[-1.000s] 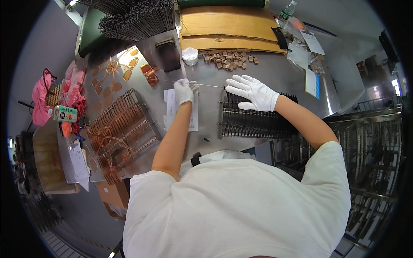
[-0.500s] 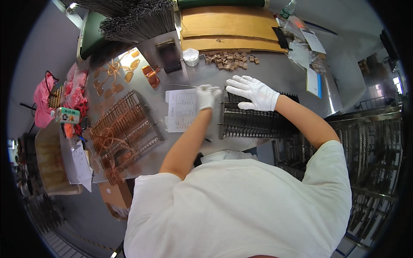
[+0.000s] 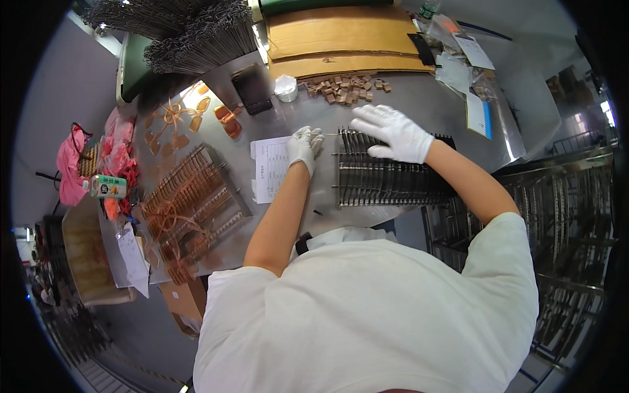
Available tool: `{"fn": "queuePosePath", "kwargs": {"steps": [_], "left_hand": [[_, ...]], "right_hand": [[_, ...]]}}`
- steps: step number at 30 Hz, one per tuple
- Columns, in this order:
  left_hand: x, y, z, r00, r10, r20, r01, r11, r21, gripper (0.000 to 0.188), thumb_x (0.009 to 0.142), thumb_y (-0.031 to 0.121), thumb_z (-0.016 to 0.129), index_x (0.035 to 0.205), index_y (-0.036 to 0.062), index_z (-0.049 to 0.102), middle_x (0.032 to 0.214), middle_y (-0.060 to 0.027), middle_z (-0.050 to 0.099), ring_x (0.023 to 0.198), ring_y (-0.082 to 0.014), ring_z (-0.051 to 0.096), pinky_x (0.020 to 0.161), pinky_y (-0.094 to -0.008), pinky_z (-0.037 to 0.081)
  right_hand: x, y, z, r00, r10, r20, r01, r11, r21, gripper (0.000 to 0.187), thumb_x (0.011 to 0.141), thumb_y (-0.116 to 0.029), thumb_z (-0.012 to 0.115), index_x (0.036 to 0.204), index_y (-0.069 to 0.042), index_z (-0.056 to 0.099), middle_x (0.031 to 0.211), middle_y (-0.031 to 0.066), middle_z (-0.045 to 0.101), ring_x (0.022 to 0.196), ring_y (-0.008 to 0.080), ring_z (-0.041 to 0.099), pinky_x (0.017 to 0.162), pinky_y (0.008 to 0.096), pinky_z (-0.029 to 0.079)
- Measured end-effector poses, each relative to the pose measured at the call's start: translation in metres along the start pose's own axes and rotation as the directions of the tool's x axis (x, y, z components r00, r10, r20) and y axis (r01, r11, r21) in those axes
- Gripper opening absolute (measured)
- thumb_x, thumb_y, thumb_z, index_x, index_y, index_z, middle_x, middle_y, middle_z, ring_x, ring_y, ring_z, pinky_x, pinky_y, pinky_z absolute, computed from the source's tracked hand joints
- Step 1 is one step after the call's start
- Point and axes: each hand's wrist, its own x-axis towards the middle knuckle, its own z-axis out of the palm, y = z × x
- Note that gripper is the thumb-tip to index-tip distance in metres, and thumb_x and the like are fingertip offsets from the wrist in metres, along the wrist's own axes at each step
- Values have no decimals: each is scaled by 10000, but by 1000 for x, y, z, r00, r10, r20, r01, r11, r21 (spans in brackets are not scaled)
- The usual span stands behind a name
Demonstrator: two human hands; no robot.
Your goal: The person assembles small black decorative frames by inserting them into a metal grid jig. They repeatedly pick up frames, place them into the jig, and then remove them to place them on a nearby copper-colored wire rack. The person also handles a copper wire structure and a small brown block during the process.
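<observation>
My left hand, in a white glove, is closed on a thin metal rod at the far left corner of a rack of dark, closely spaced parts. Between glove and rack a short length of the rod shows; its far end cannot be made out among the parts. My right hand, also gloved in white, lies open over the far side of the rack, fingers stretched toward the left. Under my left hand and wrist is a printed sheet, partly covered by them.
Left on the metal table stands a rack of copper-coloured parts. Beyond my hands are small brown blocks, a white tub, a phone and an orange object. Bundled wire hooks and cardboard fill the back.
My left hand has moved left, away from the rack's end. The rod stuck out left of the glove before; now it shows on the right. My right hand stays over the rack.
</observation>
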Motion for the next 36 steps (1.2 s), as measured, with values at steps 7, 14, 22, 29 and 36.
{"fn": "queuePosePath", "kwargs": {"steps": [7,14,22,29,36], "left_hand": [[3,10,-16,988,60,140,-101,946,307,278,1067,309,611,1014,43,669,815,-104,699,535,-129,591,463,-285,481],[-9,-4,21,855,235,462,-478,13,878,483,1063,457,486,1015,40,725,1057,-240,719,1003,-474,662,898,-526,524],[-23,9,26,794,-73,603,-602,-234,763,491,1094,288,336,1438,-36,473,939,-340,705,924,-507,692,851,-587,535],[-30,15,35,776,-206,597,-625,-119,771,610,966,180,538,1499,-69,377,923,-361,693,850,-504,704,821,-556,555],[-129,66,74,688,214,693,-687,-112,718,752,913,185,635,1586,5,353,854,-284,710,790,-438,711,718,-512,566]], "right_hand": [[-105,61,-11,870,481,111,-458,871,-179,659,1039,-462,533,1594,-128,406,1583,196,458,1472,390,411,1234,481,305],[-107,69,1,897,440,43,-441,880,179,612,1064,-437,523,1575,-112,435,1523,231,520,1399,411,493,1194,455,374],[-102,63,10,850,519,87,-516,789,335,562,1073,-416,528,1552,-126,479,1465,223,571,1358,400,533,1160,431,409],[-118,87,14,757,611,232,-634,599,489,598,1090,-539,426,1463,-104,598,1335,210,677,1281,356,616,1148,403,423],[-62,84,-48,351,557,752,-932,130,338,806,994,-749,410,1331,-71,688,1200,102,705,1076,199,643,1019,339,460]]}}
